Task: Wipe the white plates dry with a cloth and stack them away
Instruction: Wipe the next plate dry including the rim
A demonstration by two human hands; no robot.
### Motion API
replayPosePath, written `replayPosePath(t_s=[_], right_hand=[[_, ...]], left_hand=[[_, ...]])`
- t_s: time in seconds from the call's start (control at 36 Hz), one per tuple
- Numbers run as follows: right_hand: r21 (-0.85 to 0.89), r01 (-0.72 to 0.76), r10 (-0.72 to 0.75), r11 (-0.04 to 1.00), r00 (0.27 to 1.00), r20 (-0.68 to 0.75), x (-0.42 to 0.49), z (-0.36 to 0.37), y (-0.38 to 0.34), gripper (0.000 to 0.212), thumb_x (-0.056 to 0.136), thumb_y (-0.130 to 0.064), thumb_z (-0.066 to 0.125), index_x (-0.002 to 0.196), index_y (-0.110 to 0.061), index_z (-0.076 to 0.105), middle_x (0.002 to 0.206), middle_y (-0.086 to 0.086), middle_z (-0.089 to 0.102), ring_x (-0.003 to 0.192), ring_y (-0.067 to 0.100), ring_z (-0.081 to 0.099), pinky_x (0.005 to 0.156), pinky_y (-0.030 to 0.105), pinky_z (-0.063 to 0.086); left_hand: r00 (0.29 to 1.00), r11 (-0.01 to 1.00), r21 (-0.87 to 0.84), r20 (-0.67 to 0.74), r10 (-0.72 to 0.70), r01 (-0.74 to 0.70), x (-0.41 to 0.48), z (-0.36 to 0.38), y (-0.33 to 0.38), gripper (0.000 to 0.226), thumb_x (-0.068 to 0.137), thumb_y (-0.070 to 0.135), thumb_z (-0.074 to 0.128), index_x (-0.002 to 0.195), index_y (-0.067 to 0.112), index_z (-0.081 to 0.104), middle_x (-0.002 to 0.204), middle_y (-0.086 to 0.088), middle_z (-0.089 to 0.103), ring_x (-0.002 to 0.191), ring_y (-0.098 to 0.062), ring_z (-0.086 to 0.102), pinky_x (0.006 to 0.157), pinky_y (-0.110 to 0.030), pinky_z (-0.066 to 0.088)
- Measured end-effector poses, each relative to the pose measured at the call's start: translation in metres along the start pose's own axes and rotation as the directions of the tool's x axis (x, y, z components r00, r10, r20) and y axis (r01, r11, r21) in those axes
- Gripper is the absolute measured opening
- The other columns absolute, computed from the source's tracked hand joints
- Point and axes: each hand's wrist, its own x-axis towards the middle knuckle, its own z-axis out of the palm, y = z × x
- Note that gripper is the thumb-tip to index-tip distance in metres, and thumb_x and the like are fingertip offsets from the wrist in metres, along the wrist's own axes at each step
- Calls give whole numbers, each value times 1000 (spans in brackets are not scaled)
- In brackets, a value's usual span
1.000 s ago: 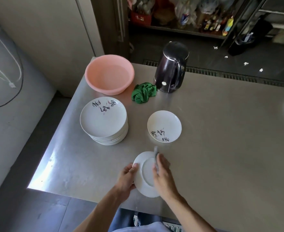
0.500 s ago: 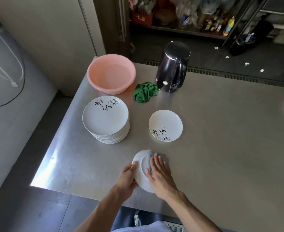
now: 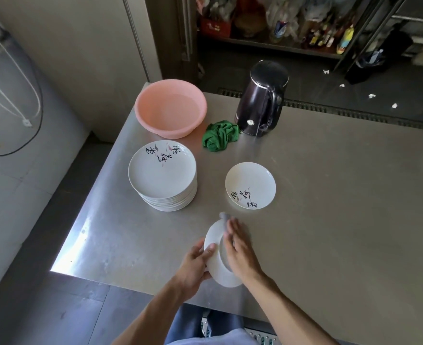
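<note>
Head view, starting at the left: the stack of white plates [image 3: 162, 170] sits on the table [image 3: 330, 232] just in front of the pink basin [image 3: 170, 108], both where they were half a second ago. Near the table's front edge our left hand [image 3: 195, 266] holds the plate being wiped [image 3: 215, 270] by its left rim, thumb on the inner face and fingers curled behind. The plate stands tilted, turned more edge-on to us than before. The grey cloth [image 3: 224, 215] now pokes out past the plate's far rim, where earlier it showed beside the right fingertips. Our right hand [image 3: 240, 255] lies against the inner face, fingers straight and close together, pressing the cloth to it. They are blurred. Farther back, the green cloth [image 3: 220, 136] lies bunched just beside the dark kettle [image 3: 262, 100]. The single plate [image 3: 250, 185] lies flat to the right of the stack, unmoved.
</note>
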Motion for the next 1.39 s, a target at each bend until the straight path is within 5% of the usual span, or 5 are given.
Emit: replayPosePath(t_s=[0.14,0.33,0.56,1.19,1.39], right_hand=[[-85,452,-440,888,889,129,-8,2,-5,48,107,-30,35,151,-12,37,161,-6,25,153,8,9,124,29,-2],[51,-146,152,988,980,-125,9,0,14,57,108,-33,27,158,-9,14,167,5,11,154,15,7,124,28,1],[-208,520,-507,828,854,118,-12,5,15,52,109,-38,29,155,-15,29,165,-3,20,154,16,9,125,36,0],[-2,-144,143,990,988,-63,15,5,21,54,109,-30,26,156,-5,21,165,11,16,153,18,10,124,31,5],[-199,487,-467,850,873,142,-12,13,4,55,108,-44,23,155,-18,26,165,-6,18,154,16,5,125,36,-1]], left_hand=[[994,992,95,82,77,-85,-2,-2,4,21,97,31,64,113,24,76,114,-13,76,101,-24,74,79,-38,60],[993,992,95,92,78,-87,-5,-1,8,31,98,37,68,127,27,71,119,-7,74,103,-20,72,81,-42,61],[991,990,92,87,100,-108,-5,-6,3,23,104,20,61,125,17,70,120,-18,73,109,-32,71,87,-50,61],[998,999,-28,50,-31,33,5,-12,15,30,102,11,58,130,16,69,112,-9,74,92,-21,70,73,-36,59],[998,1000,-13,66,-10,11,10,-4,12,39,88,1,64,127,4,66,117,-22,73,100,-29,71,79,-41,60]])
